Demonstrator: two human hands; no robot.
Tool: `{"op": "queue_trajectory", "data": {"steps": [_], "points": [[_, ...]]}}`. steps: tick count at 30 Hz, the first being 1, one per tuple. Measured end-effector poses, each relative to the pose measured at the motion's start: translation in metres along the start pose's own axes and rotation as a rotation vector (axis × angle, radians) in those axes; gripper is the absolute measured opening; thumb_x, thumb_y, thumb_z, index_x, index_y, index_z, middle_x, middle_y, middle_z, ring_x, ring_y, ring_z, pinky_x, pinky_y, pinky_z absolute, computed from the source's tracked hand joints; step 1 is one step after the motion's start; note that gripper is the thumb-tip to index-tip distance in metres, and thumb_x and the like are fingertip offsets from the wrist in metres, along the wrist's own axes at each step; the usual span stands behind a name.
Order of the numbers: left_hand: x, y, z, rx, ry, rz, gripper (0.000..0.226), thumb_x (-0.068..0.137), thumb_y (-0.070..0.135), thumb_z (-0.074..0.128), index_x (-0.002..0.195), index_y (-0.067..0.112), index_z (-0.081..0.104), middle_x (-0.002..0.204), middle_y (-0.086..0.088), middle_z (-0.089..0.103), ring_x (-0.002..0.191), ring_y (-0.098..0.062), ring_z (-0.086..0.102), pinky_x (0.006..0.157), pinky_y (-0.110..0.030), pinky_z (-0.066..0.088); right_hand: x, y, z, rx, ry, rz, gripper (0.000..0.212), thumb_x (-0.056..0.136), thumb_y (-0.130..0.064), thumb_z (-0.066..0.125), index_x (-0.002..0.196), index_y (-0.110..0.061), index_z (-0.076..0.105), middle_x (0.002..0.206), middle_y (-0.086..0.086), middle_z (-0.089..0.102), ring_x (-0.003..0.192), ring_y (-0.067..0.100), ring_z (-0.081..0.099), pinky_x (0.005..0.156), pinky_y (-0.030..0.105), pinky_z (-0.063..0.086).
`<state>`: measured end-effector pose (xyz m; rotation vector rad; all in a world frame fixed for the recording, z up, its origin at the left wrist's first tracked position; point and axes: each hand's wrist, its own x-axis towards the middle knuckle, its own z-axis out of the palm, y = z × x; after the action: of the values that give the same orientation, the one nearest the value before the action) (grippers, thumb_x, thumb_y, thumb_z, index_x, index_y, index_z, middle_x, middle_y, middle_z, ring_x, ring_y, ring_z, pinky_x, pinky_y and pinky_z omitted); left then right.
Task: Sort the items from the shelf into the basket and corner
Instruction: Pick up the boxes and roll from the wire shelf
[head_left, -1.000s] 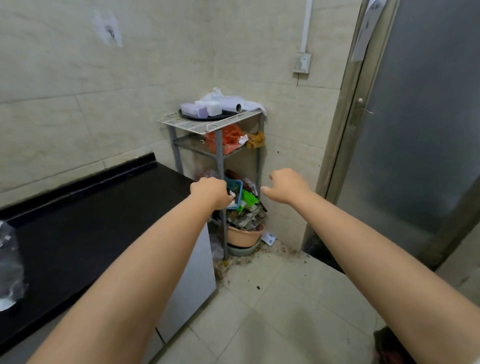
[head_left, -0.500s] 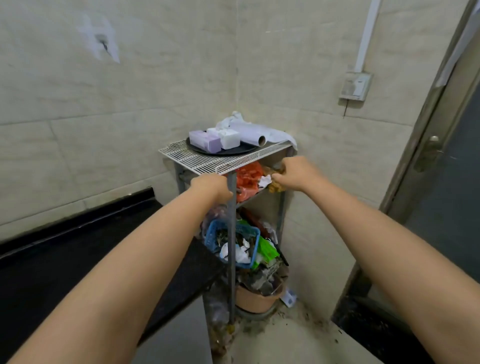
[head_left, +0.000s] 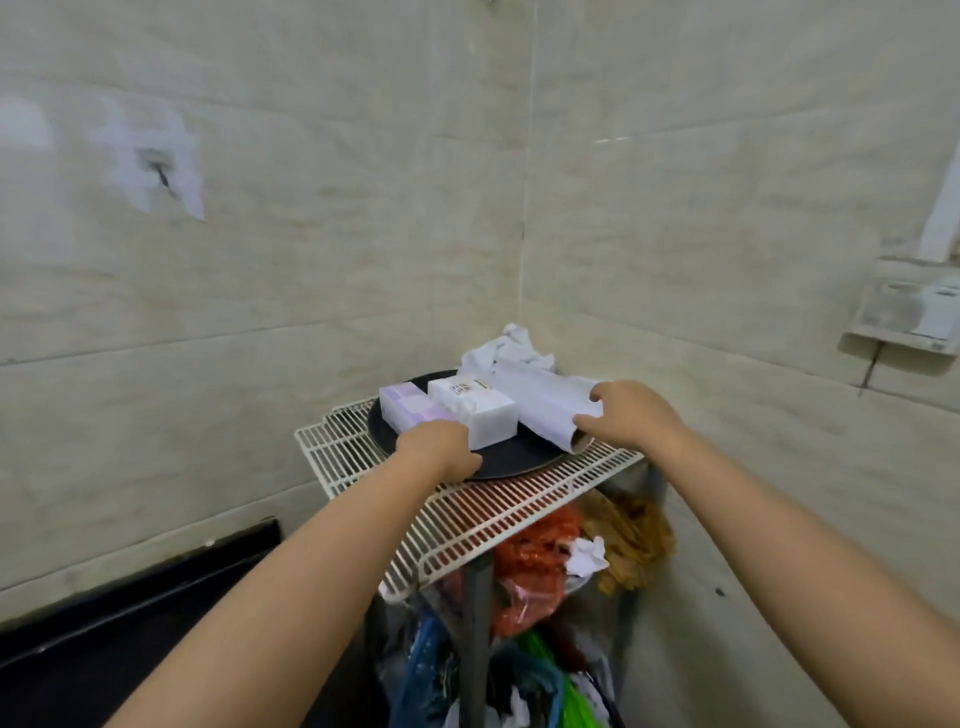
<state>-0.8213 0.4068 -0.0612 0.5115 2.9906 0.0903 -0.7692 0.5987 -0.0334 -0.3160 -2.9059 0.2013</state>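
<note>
The right hand (head_left: 631, 418) grasps the roll (head_left: 545, 402) on the top shelf (head_left: 467, 514); the left hand (head_left: 439, 449) rests curled beside the boxes (head_left: 470, 408) (grip unclear). Lift the roll level, clear of them.

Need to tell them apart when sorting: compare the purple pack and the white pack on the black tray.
The purple pack is lilac-patterned; the white pack is plain white with a small printed label. The purple pack sits left, the white pack nearer the roll. Both are soft rectangular packs lying side by side on the black tray.
</note>
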Motion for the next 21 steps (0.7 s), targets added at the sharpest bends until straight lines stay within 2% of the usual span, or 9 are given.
{"op": "queue_trajectory", "data": {"steps": [3, 6, 10, 12, 13, 15, 16, 18, 21], "points": [[0.046, 0.002, -0.006, 0.006, 0.027, -0.05, 0.044, 0.094, 0.033, 0.041, 0.129, 0.008, 0.05, 0.132, -0.013, 0.055, 0.12, -0.029, 0.051, 0.099, -0.037, 0.043, 0.062, 0.002, 0.014, -0.046, -0.045, -0.038, 0.054, 0.084, -0.047, 0.052, 0.127, -0.014, 0.049, 0.131, 0.011, 0.055, 0.117, 0.031, 0.05, 0.094, 0.041, 0.043], [0.089, 0.005, -0.009, -0.024, 0.043, -0.12, 0.044, 0.095, 0.033, 0.039, 0.131, 0.009, 0.048, 0.136, -0.012, 0.053, 0.123, -0.03, 0.05, 0.097, -0.036, 0.042, 0.122, 0.013, 0.031, -0.106, -0.125, -0.06, 0.072, 0.078, -0.059, 0.054, 0.137, -0.02, 0.037, 0.142, 0.007, 0.043, 0.128, 0.031, 0.041, 0.109, 0.053, 0.024], [0.134, 0.005, -0.005, -0.073, 0.084, -0.163, 0.04, 0.095, 0.028, 0.039, 0.131, 0.012, 0.049, 0.134, -0.01, 0.054, 0.122, -0.028, 0.05, 0.094, -0.035, 0.043, 0.184, 0.025, 0.056, 0.181, -0.335, -0.109, 0.098, 0.076, -0.054, 0.063, 0.146, -0.009, 0.013, 0.151, 0.011, 0.031, 0.132, 0.028, 0.039, 0.103, 0.038, 0.04], [0.148, 0.003, -0.002, -0.08, 0.099, -0.172, 0.041, 0.094, 0.029, 0.041, 0.131, 0.012, 0.047, 0.132, -0.012, 0.055, 0.12, -0.029, 0.052, 0.092, -0.035, 0.045, 0.199, 0.021, 0.064, 0.263, -0.332, -0.125, 0.093, 0.076, -0.051, 0.064, 0.141, -0.001, 0.022, 0.131, 0.012, 0.052, 0.115, 0.026, 0.053, 0.08, 0.028, 0.045], [0.151, 0.001, -0.001, -0.093, 0.104, -0.172, 0.043, 0.094, 0.03, 0.042, 0.133, 0.012, 0.046, 0.132, -0.012, 0.055, 0.12, -0.029, 0.052, 0.092, -0.035, 0.045, 0.199, 0.017, 0.065, 0.247, -0.334, -0.152, 0.082, 0.076, -0.051, 0.064, 0.132, 0.002, 0.035, 0.108, 0.008, 0.062, 0.099, 0.023, 0.057, 0.066, 0.025, 0.042], [0.153, -0.004, 0.0, -0.116, 0.111, -0.172, 0.047, 0.094, 0.031, 0.044, 0.138, 0.014, 0.042, 0.132, -0.012, 0.055, 0.12, -0.029, 0.052, 0.094, -0.036, 0.045, 0.194, 0.01, 0.073, 0.106, -0.344, -0.258, 0.052, 0.075, -0.052, 0.063, 0.095, -0.006, 0.051, 0.071, -0.003, 0.049, 0.073, 0.017, 0.05, 0.049, 0.022, 0.031], [0.153, -0.006, 0.001, -0.119, 0.108, -0.168, 0.048, 0.094, 0.031, 0.044, 0.139, 0.015, 0.041, 0.13, -0.013, 0.056, 0.119, -0.029, 0.052, 0.094, -0.036, 0.045, 0.188, 0.007, 0.076, 0.038, -0.338, -0.301, 0.044, 0.074, -0.052, 0.064, 0.083, -0.011, 0.05, 0.069, -0.004, 0.044, 0.072, 0.017, 0.047, 0.048, 0.022, 0.029], [0.153, -0.011, 0.001, -0.121, 0.097, -0.162, 0.049, 0.094, 0.031, 0.045, 0.141, 0.017, 0.039, 0.129, -0.014, 0.056, 0.119, -0.029, 0.053, 0.095, -0.035, 0.045, 0.177, -0.001, 0.081, -0.068, -0.334, -0.341, 0.043, 0.072, -0.053, 0.065, 0.081, -0.014, 0.05, 0.088, 0.002, 0.051, 0.085, 0.022, 0.051, 0.057, 0.024, 0.035], [0.155, -0.015, 0.003, -0.143, 0.09, -0.153, 0.049, 0.094, 0.032, 0.048, 0.141, 0.019, 0.04, 0.133, -0.012, 0.055, 0.122, -0.028, 0.051, 0.097, -0.032, 0.043, 0.168, -0.011, 0.09, -0.175, -0.331, -0.324, 0.076, 0.071, -0.054, 0.067, 0.125, -0.006, 0.041, 0.121, 0.011, 0.046, 0.11, 0.027, 0.048, 0.073, 0.031, 0.04]]}}
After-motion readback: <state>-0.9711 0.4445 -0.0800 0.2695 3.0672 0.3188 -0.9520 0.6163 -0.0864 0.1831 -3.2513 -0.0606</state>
